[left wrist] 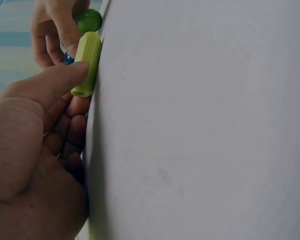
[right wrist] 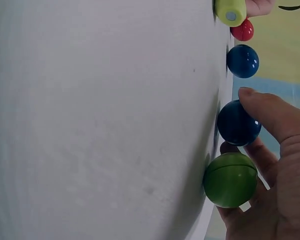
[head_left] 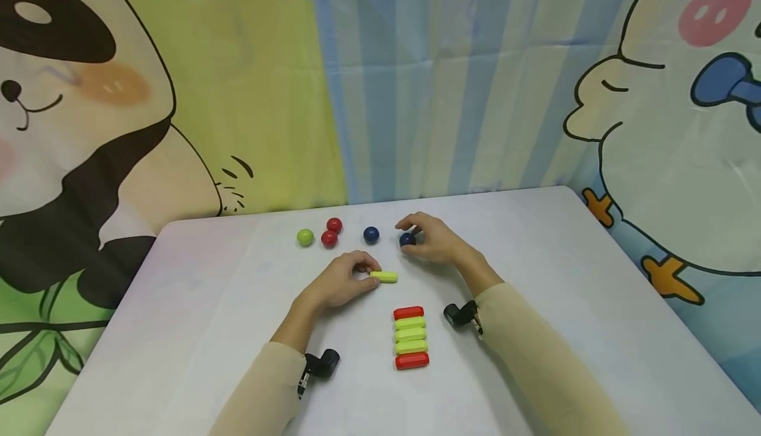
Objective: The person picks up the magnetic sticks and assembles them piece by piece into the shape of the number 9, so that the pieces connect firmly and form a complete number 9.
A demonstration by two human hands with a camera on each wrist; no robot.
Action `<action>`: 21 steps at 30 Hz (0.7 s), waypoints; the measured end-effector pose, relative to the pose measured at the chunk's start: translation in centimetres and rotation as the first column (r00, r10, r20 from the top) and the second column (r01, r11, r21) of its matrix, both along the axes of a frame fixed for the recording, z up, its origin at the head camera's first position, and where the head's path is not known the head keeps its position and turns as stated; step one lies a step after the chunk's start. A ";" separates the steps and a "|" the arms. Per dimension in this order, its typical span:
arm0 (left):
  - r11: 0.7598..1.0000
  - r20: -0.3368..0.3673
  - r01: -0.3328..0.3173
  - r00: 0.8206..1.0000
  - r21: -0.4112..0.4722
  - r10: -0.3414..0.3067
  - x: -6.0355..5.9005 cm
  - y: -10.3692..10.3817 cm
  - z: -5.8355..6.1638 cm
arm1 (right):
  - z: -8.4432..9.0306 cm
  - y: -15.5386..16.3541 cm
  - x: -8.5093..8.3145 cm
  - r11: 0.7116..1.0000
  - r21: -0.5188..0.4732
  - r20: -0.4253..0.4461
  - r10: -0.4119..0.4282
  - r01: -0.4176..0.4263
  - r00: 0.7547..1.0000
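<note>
My left hand (head_left: 345, 281) pinches a yellow-green ridged stick (head_left: 384, 277) between thumb and fingers, low over the white table. The left wrist view shows the thumb lying along this stick (left wrist: 88, 65). Farther right, my right hand (head_left: 436, 241) has a dark blue ball (head_left: 407, 239) between its thumb and a fingertip. In the right wrist view, a green ball (right wrist: 230, 180) sits beside that blue ball (right wrist: 239, 123), close to the fingers; the hand hides it in the head view. A second blue ball (head_left: 371, 235) lies between the two hands.
Two red balls (head_left: 329, 238) and a light green ball (head_left: 305, 237) lie at the back left. Nearer the front, red and yellow-green sticks (head_left: 411, 335) lie side by side in a column on the table (head_left: 196, 330). A patterned curtain (head_left: 416, 79) hangs behind the table's far edge.
</note>
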State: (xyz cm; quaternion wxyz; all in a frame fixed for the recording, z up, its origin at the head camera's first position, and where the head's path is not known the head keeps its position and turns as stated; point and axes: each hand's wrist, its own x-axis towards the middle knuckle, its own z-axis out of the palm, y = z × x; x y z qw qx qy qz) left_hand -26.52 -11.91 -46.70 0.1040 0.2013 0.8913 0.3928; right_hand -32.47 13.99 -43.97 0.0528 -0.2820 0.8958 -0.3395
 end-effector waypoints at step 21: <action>1.000 0.020 -0.003 1.000 0.007 0.003 -0.2 -0.6 0.1 | 1.4 -0.3 1.7 0.998 0.052 -0.099 -0.024 0.029 0.995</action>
